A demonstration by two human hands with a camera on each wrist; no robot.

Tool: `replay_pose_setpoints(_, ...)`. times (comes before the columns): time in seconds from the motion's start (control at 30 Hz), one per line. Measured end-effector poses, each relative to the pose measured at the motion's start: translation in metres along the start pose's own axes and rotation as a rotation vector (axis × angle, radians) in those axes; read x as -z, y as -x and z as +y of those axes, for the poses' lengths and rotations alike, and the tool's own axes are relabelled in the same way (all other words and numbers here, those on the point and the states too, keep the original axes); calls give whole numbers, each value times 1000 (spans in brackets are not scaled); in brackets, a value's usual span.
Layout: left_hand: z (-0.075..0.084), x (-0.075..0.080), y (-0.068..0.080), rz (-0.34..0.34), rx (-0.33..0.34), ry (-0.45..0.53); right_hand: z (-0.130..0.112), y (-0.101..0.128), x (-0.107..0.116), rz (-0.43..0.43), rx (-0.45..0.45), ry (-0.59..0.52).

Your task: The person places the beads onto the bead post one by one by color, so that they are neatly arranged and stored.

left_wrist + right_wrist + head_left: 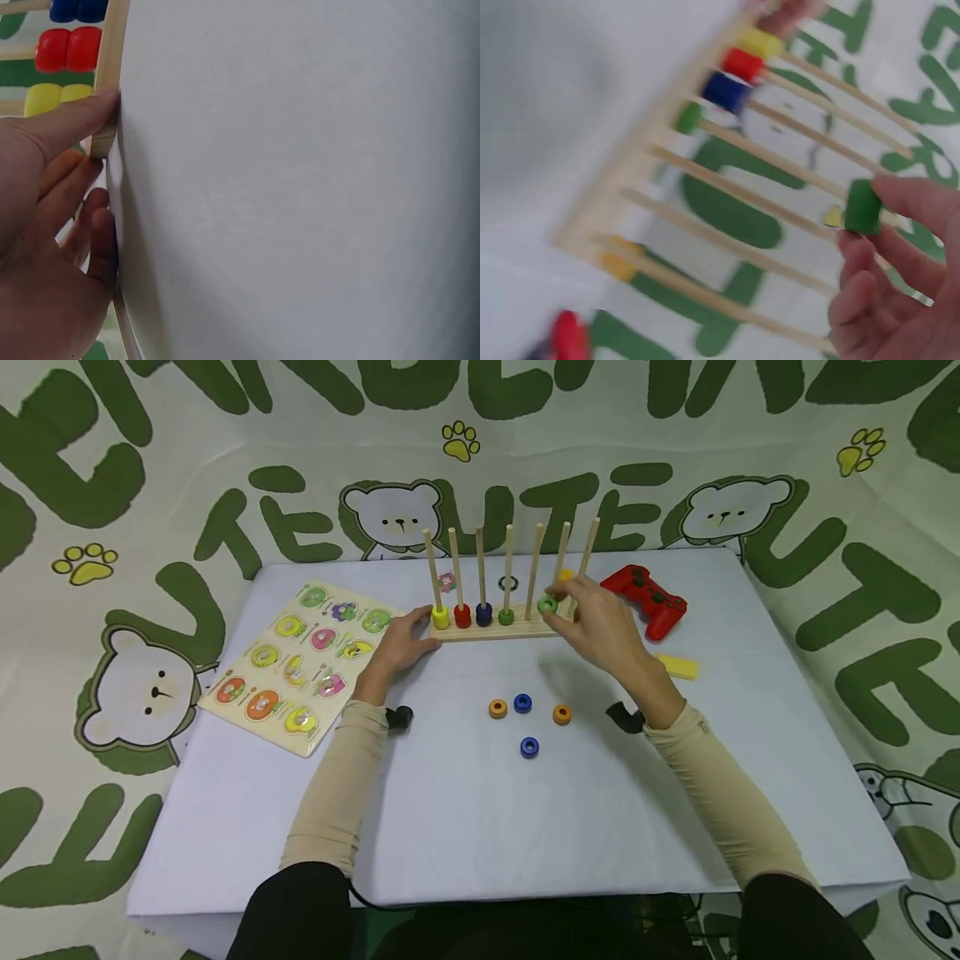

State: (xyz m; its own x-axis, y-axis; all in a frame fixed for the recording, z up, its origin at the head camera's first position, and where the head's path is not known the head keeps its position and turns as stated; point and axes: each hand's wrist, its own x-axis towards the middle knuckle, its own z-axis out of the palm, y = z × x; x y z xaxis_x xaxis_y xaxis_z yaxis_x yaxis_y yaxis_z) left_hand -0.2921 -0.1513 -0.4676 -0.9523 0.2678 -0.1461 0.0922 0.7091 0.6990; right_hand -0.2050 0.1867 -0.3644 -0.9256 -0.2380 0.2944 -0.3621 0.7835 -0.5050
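A wooden peg stand (487,634) with several upright pegs stands toward the back of the table. My left hand (399,652) grips its left end, thumb on the base (112,56) and fingers at the far side. In the right wrist view, my right hand (907,262) pinches a green ring (863,208) between thumb and fingertips, up beside the pegs. Yellow rings (441,619), red rings (462,617) and dark blue rings (483,616) sit low on the three leftmost pegs. One green ring (506,618) is on the peg after them.
Two orange rings (492,713) and two blue rings (529,754) lie loose in front of the stand. A fruit puzzle board (306,745) lies at left. A red game controller (647,600) and a yellow block (678,667) are at right. A pink flower piece (447,582) lies behind the pegs.
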Motion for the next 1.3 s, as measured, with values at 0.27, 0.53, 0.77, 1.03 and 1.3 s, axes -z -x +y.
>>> replay_pose_setpoints(0.27, -3, -1, 1, 0, -13, 5, -38, -70, 14, 187, 99, -10)
replay_pose_setpoints(0.53, -3, 0, -4, -1, -18, 14, -38, -90, 7, 161, 43, -3)
replay_pose_setpoints(0.77, -4, 0, -1, 5, -7, 28, -37, -91, 0, 129, 28, 11)
replay_pose_setpoints(1.03, -2, 3, 1, 15, 29, 11, -35, -93, -5, 81, 22, 61)
replay_pose_setpoints(1.3, -2, 1, -2, 0, 15, 13, -38, -55, -9, 232, 183, 61)
